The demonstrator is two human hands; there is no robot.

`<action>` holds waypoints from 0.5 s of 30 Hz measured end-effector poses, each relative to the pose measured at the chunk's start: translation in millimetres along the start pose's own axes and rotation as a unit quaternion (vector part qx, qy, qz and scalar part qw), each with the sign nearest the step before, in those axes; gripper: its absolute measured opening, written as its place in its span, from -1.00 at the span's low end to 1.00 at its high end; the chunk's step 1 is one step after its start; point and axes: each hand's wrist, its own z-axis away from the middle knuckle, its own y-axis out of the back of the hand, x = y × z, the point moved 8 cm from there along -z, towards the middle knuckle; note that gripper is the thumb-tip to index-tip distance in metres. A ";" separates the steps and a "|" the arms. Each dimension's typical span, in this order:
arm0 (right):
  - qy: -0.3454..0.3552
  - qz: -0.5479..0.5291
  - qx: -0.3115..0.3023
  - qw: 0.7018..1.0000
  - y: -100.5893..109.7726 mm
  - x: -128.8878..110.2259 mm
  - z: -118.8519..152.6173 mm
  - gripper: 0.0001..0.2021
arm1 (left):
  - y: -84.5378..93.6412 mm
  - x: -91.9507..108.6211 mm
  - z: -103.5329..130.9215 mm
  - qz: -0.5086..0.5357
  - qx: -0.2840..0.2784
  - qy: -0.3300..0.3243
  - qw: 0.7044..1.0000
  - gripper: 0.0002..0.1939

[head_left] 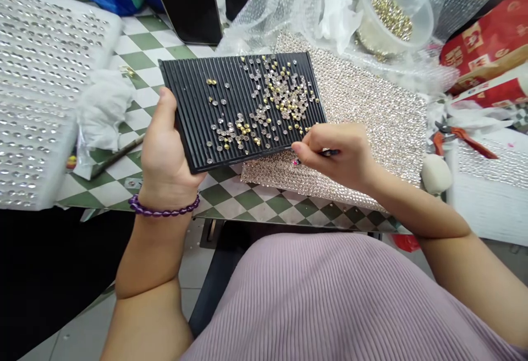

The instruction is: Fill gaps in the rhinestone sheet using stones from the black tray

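Observation:
A black ridged tray (193,108) is tilted above the table, with clear and gold rhinestones (286,94) scattered over its right and lower parts. My left hand (167,146) grips its left edge, thumb on the rim and fingers hidden underneath; a purple bead bracelet circles that wrist. At the tray's lower right corner is my right hand (334,149), fingers curled in a pinch around a thin, dark tool that is mostly hidden. Under and right of the tray lies a sheet covered with sparkling stones (371,108).
A white sheet with rows of clear gems (45,80) lies left, beside a crumpled white bag (105,108). A plastic tub (396,14) of gold stones stands back right. Red-handled pliers (470,141) and a white lump (436,174) are at the right. Dark panels stand behind.

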 end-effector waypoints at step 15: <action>0.016 0.061 -0.013 0.998 -18.1 9.5 19.1 -0.67 | 0.0 -1.3 -0.2 0.026 -0.013 0.002 1.000 -0.58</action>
